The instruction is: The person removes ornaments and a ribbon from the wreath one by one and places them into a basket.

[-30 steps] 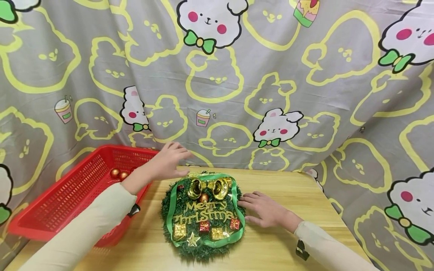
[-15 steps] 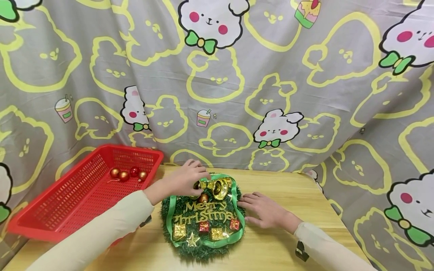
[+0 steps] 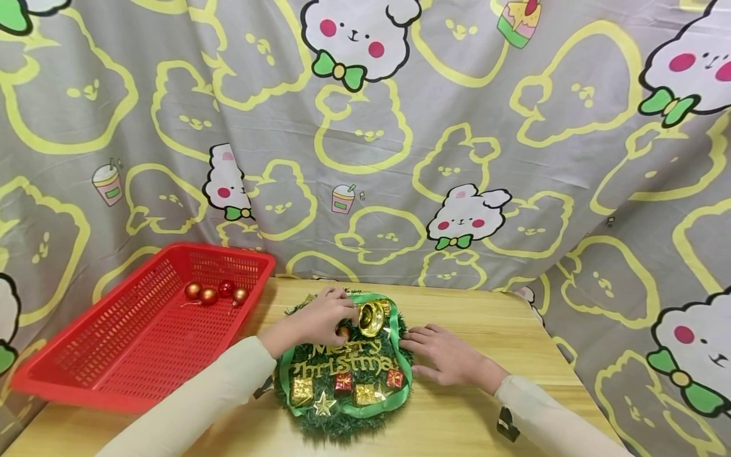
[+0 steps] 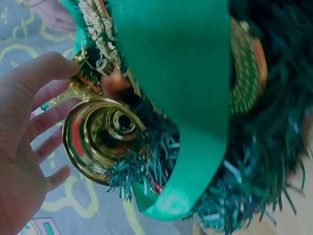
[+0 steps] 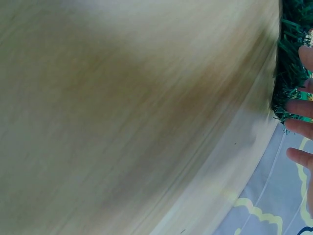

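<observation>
A green tinsel wreath (image 3: 337,431) lies on the table, bordered by a green ribbon (image 4: 171,73) and bearing gold "Merry Christmas" lettering (image 3: 345,367). My left hand (image 3: 322,320) reaches over its upper left part. In the left wrist view, thumb and fingers curve around a gold bell (image 4: 80,156) and a glittery gold bow (image 4: 73,93), beside a copper-coloured ball (image 4: 115,85); whether they grip either I cannot tell. Another gold bell (image 3: 371,318) shows right of that hand. My right hand (image 3: 445,352) rests at the wreath's right edge, fingers extended onto the tinsel.
A red plastic basket (image 3: 114,304) stands to the left on the wooden table (image 3: 485,412), with several shiny balls (image 3: 209,296) inside. Small gift boxes (image 3: 365,395) and a gold star (image 3: 324,404) sit low on the wreath. A patterned curtain (image 3: 388,190) hangs behind.
My left hand has moved right and down from beside the basket onto the wreath's left bell, uncovering the balls in the basket. The right hand has stayed in place.
</observation>
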`<state>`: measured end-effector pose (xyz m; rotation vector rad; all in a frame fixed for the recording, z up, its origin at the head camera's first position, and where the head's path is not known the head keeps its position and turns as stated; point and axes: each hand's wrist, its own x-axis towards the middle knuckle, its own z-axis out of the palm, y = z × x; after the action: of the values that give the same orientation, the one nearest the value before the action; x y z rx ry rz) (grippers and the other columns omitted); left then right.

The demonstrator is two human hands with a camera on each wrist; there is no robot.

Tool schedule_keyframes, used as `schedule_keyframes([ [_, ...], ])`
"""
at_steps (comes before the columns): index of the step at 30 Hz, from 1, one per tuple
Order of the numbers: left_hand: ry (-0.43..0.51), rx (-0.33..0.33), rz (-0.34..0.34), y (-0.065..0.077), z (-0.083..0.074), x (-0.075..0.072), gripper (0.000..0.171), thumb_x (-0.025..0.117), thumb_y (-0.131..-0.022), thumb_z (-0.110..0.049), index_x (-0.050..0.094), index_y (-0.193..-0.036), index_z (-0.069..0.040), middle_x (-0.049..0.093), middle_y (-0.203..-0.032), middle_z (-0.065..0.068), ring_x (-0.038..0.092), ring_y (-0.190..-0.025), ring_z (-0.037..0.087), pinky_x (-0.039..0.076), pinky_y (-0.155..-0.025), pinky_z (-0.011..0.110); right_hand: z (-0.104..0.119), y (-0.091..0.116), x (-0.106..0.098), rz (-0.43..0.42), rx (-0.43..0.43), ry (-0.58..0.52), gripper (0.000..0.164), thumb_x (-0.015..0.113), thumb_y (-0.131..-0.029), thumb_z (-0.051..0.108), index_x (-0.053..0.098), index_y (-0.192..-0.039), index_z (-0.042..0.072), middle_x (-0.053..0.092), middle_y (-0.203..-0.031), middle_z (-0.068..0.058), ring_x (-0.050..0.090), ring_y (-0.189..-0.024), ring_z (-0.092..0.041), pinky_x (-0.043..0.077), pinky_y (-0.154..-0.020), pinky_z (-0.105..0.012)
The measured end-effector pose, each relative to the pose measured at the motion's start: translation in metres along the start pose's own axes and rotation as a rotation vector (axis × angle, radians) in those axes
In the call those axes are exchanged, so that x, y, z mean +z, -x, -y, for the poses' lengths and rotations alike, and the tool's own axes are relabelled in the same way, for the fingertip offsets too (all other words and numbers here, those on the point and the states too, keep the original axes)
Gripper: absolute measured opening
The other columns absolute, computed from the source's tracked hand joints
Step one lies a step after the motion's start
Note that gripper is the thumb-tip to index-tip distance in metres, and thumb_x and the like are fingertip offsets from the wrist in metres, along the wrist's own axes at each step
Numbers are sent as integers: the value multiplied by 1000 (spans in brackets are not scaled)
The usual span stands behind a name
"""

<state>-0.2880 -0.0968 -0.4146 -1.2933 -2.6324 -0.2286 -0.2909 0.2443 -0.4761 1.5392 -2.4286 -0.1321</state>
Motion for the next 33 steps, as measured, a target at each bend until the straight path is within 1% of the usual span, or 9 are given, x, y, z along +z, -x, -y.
schedule_keyframes([
  [2, 26, -18, 23, -1, 0, 2, 20, 75, -83, -14, 75, -102, -21, 69, -104, -7, 48, -103, 20, 39, -97, 52, 0, 0, -1, 4, 4, -5, 57, 47, -103, 51, 55, -145, 13, 61, -143, -9, 58, -131, -27, 46, -108, -51],
  [4, 55, -41, 40, -2, 1, 3, 21, 78, -82, -15, 75, -101, -22, 70, -105, -8, 50, -109, 21, 38, -101, 54, 0, 0, -1, 4, 5, -10, 57, 48, -103, 51, 55, -145, 13, 61, -142, -9, 58, -131, -27, 46, -108, -51],
  [8, 119, -82, 58, -4, 4, 3, 24, 84, -79, -17, 76, -101, -23, 71, -107, -9, 51, -122, 28, 34, -107, 62, -1, -1, -1, -10, -2, -6, 57, 48, -103, 51, 56, -145, 13, 62, -141, -9, 58, -130, -27, 46, -107, -50],
  [11, 142, -104, 68, -4, 6, 3, 25, 85, -77, -16, 77, -99, -23, 71, -107, -9, 50, -127, 31, 31, -109, 65, -1, -2, 0, -19, -11, 4, 56, 48, -103, 51, 57, -143, 12, 62, -140, -8, 59, -129, -26, 46, -107, -50],
  [15, 148, -133, 88, -3, 9, 6, 26, 86, -75, -17, 78, -99, -25, 71, -107, -10, 49, -128, 29, 29, -110, 64, -1, -2, 0, -14, -11, 2, 56, 48, -103, 51, 57, -143, 12, 62, -140, -9, 59, -129, -27, 47, -107, -50],
  [20, 161, -146, 105, -4, 12, 10, 27, 89, -74, -18, 79, -98, -25, 74, -107, -10, 49, -126, 29, 29, -109, 64, 0, -2, -1, 3, 1, -21, 56, 50, -103, 49, 56, -144, 12, 62, -141, -10, 59, -130, -28, 46, -107, -52],
  [28, 180, -162, 132, -6, 12, 13, 29, 86, -73, -10, 79, -97, -24, 74, -101, -9, 48, -122, 26, 27, -109, 62, 0, -1, -1, 3, 3, -28, 57, 50, -103, 49, 56, -145, 11, 62, -141, -10, 58, -130, -28, 46, -107, -51],
  [33, 161, -148, 145, -9, 11, 13, 33, 86, -70, -5, 80, -96, -25, 73, -98, -8, 48, -118, 25, 29, -105, 58, 1, -2, -2, 3, 0, -29, 57, 50, -103, 49, 56, -144, 11, 62, -141, -10, 59, -130, -28, 47, -107, -52],
])
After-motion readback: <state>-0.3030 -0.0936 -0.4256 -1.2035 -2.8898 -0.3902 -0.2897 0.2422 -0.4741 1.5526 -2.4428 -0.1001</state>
